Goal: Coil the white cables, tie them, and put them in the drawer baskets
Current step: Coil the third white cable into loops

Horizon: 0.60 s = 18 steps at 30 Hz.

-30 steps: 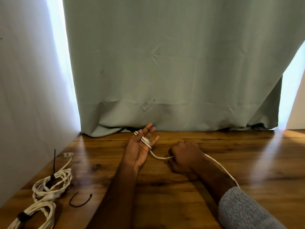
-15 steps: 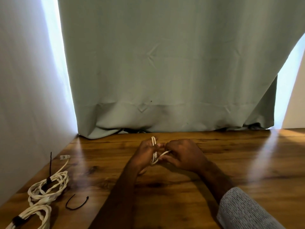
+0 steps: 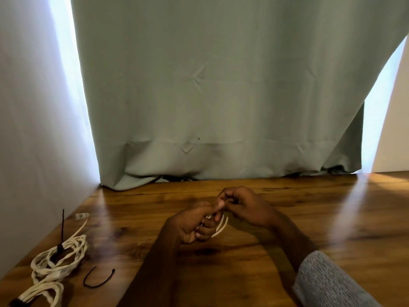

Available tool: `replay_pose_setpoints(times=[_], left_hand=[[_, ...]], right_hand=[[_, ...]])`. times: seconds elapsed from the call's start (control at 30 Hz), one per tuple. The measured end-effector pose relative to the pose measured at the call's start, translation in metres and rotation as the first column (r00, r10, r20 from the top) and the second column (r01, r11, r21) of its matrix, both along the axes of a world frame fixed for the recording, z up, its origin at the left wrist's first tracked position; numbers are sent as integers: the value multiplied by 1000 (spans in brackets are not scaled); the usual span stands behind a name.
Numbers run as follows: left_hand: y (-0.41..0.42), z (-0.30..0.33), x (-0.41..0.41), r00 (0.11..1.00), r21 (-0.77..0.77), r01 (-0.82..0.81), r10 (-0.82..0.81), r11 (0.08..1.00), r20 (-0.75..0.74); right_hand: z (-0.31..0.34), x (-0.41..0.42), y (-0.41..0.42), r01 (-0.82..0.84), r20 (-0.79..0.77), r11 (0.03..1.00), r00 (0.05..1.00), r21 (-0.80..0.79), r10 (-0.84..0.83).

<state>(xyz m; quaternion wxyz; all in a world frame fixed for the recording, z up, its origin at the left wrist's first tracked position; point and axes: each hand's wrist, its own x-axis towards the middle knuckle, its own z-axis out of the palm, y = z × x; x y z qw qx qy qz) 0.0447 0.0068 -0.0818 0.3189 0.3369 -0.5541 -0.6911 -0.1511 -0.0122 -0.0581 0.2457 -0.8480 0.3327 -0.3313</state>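
Looking down from the head camera, the two hands meet over the wooden table [image 3: 287, 218]. The left hand [image 3: 194, 224] has its fingers curled round a small bunch of loops of the white cable [image 3: 221, 226]. The right hand [image 3: 241, 204] is bent too, and its fingertips pinch something right at the top of the left hand. It looks like the cable, but the spot is too small to be sure.

A moment ago the left hand was flat and open, with the cable lying across its fingers and running off to the right past the other hand. Now that hand is closed and the long loose part is not seen on the table any more. So the cable seems nearly all wound up. That means the coiling step looks close to done for this one, and the tying comes next.

Far to the left, near the wall [image 3: 33, 151], lie coiled cables [image 3: 57, 260] that already have black ties round them. A loose black tie [image 3: 98, 281] lies on the table just beside them, well apart from the hands. It is likely the one for this new coil.

A green curtain [image 3: 221, 96] hangs behind the table. No drawer baskets show anywhere in this view.
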Motion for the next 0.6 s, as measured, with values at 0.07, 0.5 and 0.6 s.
replay_pose_setpoints(times=[0.07, 0.5, 0.6], left_hand=[[1, -2, 2, 997, -10, 27, -27, 1000, -69], [-8, 6, -1, 751, 1, 219, -168, 976, -638], [-2, 11, -3, 738, 89, 5, 56, 996, -673]], right_hand=[[0, -2, 1, -49, 49, 982, 998, 182, 41], [-3, 0, 5, 87, 118, 996, 989, 32, -91], [-14, 3, 9, 237, -137, 940, 952, -245, -275]])
